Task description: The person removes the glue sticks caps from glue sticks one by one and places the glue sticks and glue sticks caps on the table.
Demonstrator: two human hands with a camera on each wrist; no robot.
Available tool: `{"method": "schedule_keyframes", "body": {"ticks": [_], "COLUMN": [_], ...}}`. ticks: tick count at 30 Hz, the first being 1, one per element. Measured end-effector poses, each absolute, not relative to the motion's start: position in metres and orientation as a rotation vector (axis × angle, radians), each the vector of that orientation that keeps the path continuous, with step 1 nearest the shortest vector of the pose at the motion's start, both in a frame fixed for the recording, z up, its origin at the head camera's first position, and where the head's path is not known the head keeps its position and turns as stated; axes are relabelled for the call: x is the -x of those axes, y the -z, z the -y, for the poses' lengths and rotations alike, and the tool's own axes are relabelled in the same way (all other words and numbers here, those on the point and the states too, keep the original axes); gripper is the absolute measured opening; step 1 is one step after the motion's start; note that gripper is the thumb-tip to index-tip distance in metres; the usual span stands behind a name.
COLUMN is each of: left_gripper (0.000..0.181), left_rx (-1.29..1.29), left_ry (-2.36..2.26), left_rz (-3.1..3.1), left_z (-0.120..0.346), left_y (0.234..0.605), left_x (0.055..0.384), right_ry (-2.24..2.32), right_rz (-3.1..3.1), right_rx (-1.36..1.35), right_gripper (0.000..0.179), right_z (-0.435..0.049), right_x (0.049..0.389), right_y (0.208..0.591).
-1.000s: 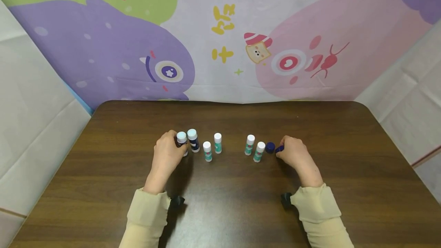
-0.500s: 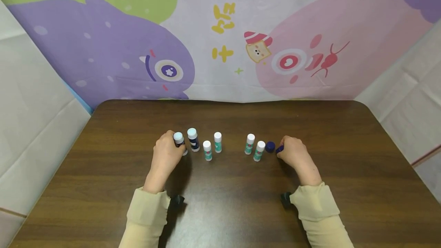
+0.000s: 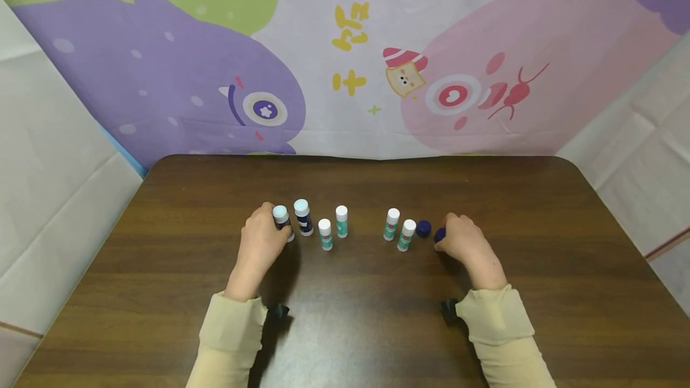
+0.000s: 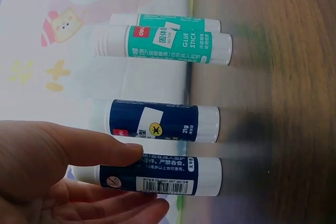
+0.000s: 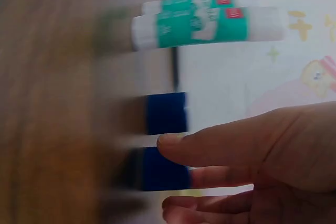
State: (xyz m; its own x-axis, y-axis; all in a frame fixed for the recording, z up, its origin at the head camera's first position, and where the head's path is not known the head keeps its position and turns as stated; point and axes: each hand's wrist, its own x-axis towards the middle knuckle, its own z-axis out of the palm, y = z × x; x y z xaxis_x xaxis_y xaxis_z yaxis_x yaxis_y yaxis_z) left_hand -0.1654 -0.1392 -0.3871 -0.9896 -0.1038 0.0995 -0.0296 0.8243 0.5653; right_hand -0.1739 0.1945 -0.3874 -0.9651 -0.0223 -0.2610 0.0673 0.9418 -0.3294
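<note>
My left hand (image 3: 262, 243) grips a navy glue stick (image 4: 165, 174) with a pale cap, thumb on one side and fingers on the other. It stands upright. Right beside it is a second navy glue stick (image 3: 303, 218). On the right, my right hand (image 3: 465, 241) holds a short dark blue cap (image 5: 165, 169) between thumb and fingers, low at the tabletop. Just left of that stands a matching blue cap (image 3: 423, 229). In the head view, the fingers partly hide both held things.
Two small green-and-white glue sticks, a front one (image 3: 326, 235) and a back one (image 3: 342, 221), stand left of centre. Another such pair, one (image 3: 392, 224) behind the other (image 3: 406, 236), stands right of centre. A cartoon-print cloth (image 3: 345, 124) hangs behind the brown table (image 3: 356, 316).
The blue cap in my right hand has turned from tilted to more upright, its round top now facing up. The glue stick in my left hand has tipped slightly leftward.
</note>
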Motion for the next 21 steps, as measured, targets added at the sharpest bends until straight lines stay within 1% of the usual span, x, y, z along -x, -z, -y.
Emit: {"method": "schedule_keyframes", "body": {"ticks": [3, 5, 11, 16, 21], "left_gripper": [0.050, 0.058, 0.068, 0.075, 0.080], "left_rx": [-0.125, -0.142, -0.156, -0.105, -0.057], "left_ry": [0.923, 0.925, 0.866, 0.837, 0.834], "left_rz": [2.881, 2.891, 2.936, 2.921, 2.896], "left_z": [0.138, 0.137, 0.134, 0.132, 0.130], "left_y": [0.384, 0.381, 0.368, 0.357, 0.352], "left_x": [0.165, 0.164, 0.158, 0.151, 0.142], "right_ry": [0.517, 0.541, 0.604, 0.645, 0.767], "right_rz": [-2.860, -2.904, -3.061, -3.129, -3.169], "right_rx": [-0.032, -0.013, 0.103, 0.192, 0.259], "right_gripper": [0.048, 0.049, 0.048, 0.045, 0.043], "right_z": [-0.193, -0.191, -0.184, -0.183, -0.179], "right_x": [0.169, 0.165, 0.158, 0.159, 0.153], "right_y": [0.377, 0.369, 0.354, 0.352, 0.352]}}
